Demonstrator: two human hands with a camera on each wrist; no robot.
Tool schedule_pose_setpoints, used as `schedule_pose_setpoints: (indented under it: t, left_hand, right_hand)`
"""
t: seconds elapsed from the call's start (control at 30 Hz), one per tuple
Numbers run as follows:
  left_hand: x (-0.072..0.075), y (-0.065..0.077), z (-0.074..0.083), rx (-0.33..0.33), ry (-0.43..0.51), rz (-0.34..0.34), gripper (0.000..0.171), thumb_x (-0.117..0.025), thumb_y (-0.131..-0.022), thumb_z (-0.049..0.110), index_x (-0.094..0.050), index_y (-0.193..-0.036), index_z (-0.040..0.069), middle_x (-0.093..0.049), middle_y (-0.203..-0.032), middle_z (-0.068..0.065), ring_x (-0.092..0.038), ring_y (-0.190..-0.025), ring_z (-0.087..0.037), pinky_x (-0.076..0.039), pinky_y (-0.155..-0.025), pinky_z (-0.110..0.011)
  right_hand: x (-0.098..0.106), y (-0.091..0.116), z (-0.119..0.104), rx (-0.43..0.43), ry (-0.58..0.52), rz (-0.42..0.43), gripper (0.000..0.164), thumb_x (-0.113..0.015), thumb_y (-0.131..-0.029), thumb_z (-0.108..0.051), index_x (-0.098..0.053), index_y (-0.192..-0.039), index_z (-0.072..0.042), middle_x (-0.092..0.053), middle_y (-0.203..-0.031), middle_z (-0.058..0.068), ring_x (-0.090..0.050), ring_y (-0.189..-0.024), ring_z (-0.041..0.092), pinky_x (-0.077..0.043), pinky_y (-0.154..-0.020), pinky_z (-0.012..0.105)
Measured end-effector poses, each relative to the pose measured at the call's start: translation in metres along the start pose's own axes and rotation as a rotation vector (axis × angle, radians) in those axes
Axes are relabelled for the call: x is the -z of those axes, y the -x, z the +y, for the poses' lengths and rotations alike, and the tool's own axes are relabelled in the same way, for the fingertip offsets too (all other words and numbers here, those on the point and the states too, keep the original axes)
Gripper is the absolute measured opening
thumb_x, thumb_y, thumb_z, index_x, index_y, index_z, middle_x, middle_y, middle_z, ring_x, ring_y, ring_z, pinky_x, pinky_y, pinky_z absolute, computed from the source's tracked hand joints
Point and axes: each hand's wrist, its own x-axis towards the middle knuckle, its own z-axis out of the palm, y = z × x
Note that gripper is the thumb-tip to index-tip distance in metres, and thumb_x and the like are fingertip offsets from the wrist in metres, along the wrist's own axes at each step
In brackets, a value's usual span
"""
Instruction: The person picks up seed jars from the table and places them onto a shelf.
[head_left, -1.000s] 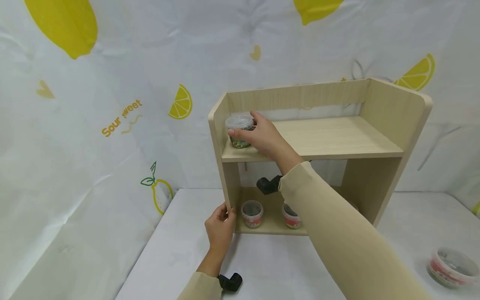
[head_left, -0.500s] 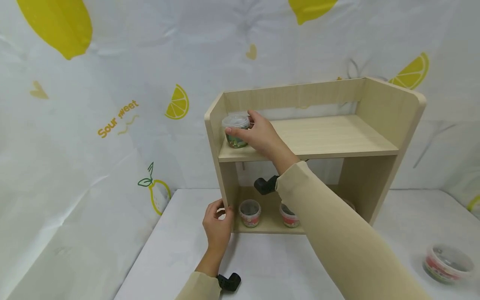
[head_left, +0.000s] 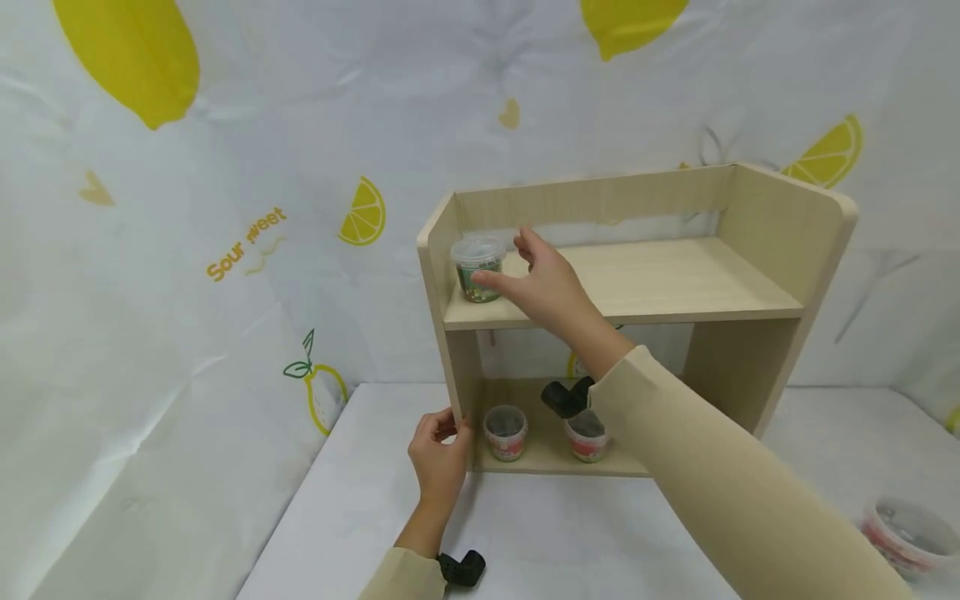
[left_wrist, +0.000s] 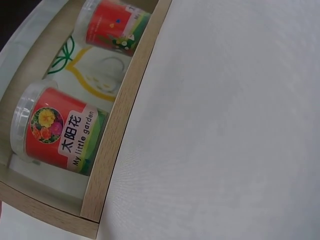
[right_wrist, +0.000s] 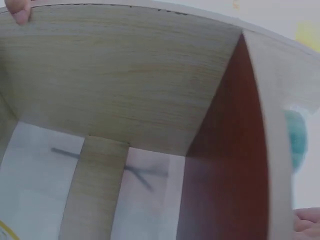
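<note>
My right hand is beside a clear-lidded cup with a green label at the left end of the upper shelf. Its fingers are spread and away from the cup; the thumb overlaps the cup's front, and whether it touches I cannot tell. My left hand grips the front edge of the left side panel of the wooden shelf unit, low down. Below, a red-labelled cup stands near that panel, and a second red-labelled cup stands farther right. One label reads "My little garden".
Another red-labelled cup stands on the white table at the right. The unit's right side panel rises above the upper shelf. Behind hangs a white backdrop with lemon prints.
My right hand's fingers have let go of the green-labelled cup and drawn back to the right; the cup stays on the upper shelf. My left hand still grips the panel.
</note>
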Motion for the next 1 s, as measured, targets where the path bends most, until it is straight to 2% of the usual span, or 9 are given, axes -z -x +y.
schedule_pose_setpoints:
  t: [0.13,0.27,0.37,0.47,0.53,0.67,0.77,0.83,1.0]
  left_hand:
    - [0.001,0.001,-0.003,-0.015,0.001,0.015,0.018,-0.07,-0.073,-0.015,-0.07,-0.089,-0.008,-0.066,-0.081,-0.016,-0.066,-0.073,-0.028,-0.06,-0.062,-0.046]
    - [0.002,0.001,-0.004,-0.028,-0.01,0.027,0.016,-0.071,-0.072,-0.015,-0.07,-0.087,-0.008,-0.066,-0.079,-0.017,-0.066,-0.071,-0.028,-0.06,-0.06,-0.045]
    - [0.002,-0.001,-0.004,-0.045,-0.023,0.038,0.016,-0.071,-0.072,-0.015,-0.07,-0.086,-0.007,-0.066,-0.077,-0.016,-0.065,-0.07,-0.028,-0.059,-0.059,-0.047]
    - [0.003,-0.004,-0.002,-0.056,-0.031,0.046,0.015,-0.072,-0.072,-0.015,-0.07,-0.085,-0.008,-0.066,-0.077,-0.017,-0.065,-0.069,-0.03,-0.059,-0.058,-0.048]
    - [0.004,-0.005,0.0,-0.056,-0.031,0.046,0.015,-0.072,-0.072,-0.015,-0.07,-0.085,-0.008,-0.066,-0.077,-0.018,-0.065,-0.07,-0.031,-0.059,-0.059,-0.048]
    - [0.004,-0.006,0.001,-0.042,-0.031,0.037,0.014,-0.072,-0.073,-0.014,-0.07,-0.086,-0.008,-0.066,-0.078,-0.018,-0.065,-0.07,-0.03,-0.059,-0.06,-0.049]
    - [0.003,-0.006,0.0,-0.029,-0.034,0.035,0.013,-0.072,-0.074,-0.013,-0.07,-0.086,-0.007,-0.066,-0.079,-0.017,-0.065,-0.071,-0.029,-0.059,-0.061,-0.048]
    - [0.002,-0.006,-0.001,-0.02,-0.034,0.037,0.013,-0.072,-0.075,-0.012,-0.07,-0.087,-0.007,-0.066,-0.079,-0.016,-0.065,-0.072,-0.028,-0.059,-0.061,-0.048]
    - [0.001,-0.007,0.0,-0.003,-0.029,0.043,0.011,-0.072,-0.077,-0.01,-0.07,-0.087,-0.006,-0.066,-0.08,-0.016,-0.066,-0.073,-0.028,-0.059,-0.062,-0.051]
  right_hand:
    - [0.016,0.018,0.005,-0.012,0.011,-0.048,0.106,-0.068,-0.08,-0.066,-0.013,-0.159,-0.022,-0.024,-0.163,-0.001,-0.026,-0.148,0.028,-0.033,-0.117,0.048]
    - [0.041,0.046,0.015,0.02,0.038,-0.072,0.095,-0.063,-0.088,-0.059,-0.013,-0.159,-0.018,-0.024,-0.163,0.004,-0.028,-0.147,0.031,-0.03,-0.118,0.05]
    - [0.061,0.069,0.026,0.074,0.038,-0.046,0.085,-0.062,-0.094,-0.046,-0.017,-0.158,-0.015,-0.029,-0.161,0.007,-0.032,-0.146,0.027,-0.031,-0.118,0.042]
    - [0.078,0.093,0.046,0.174,0.005,0.038,0.074,-0.065,-0.096,-0.026,-0.025,-0.156,-0.011,-0.039,-0.156,0.009,-0.042,-0.14,0.015,-0.039,-0.112,0.023]
    - [0.089,0.112,0.063,0.25,-0.01,0.111,0.07,-0.066,-0.093,-0.011,-0.031,-0.154,-0.008,-0.047,-0.151,0.005,-0.048,-0.133,0.005,-0.043,-0.103,0.013]
    - [0.107,0.153,0.103,0.354,0.031,0.271,0.065,-0.065,-0.085,0.014,-0.045,-0.144,0.001,-0.06,-0.137,-0.008,-0.057,-0.119,-0.005,-0.047,-0.089,0.005]
    - [0.121,0.181,0.13,0.318,0.101,0.386,0.055,-0.066,-0.082,0.017,-0.055,-0.135,0.004,-0.065,-0.126,-0.018,-0.06,-0.111,-0.009,-0.048,-0.083,0.003]
    - [0.13,0.197,0.146,0.245,0.152,0.45,0.048,-0.067,-0.085,0.012,-0.06,-0.131,0.001,-0.064,-0.12,-0.025,-0.06,-0.104,-0.014,-0.047,-0.079,0.0]
    - [0.158,0.226,0.193,0.101,0.193,0.523,0.044,-0.061,-0.092,0.005,-0.058,-0.135,-0.006,-0.055,-0.114,-0.035,-0.053,-0.096,-0.022,-0.041,-0.075,-0.005]
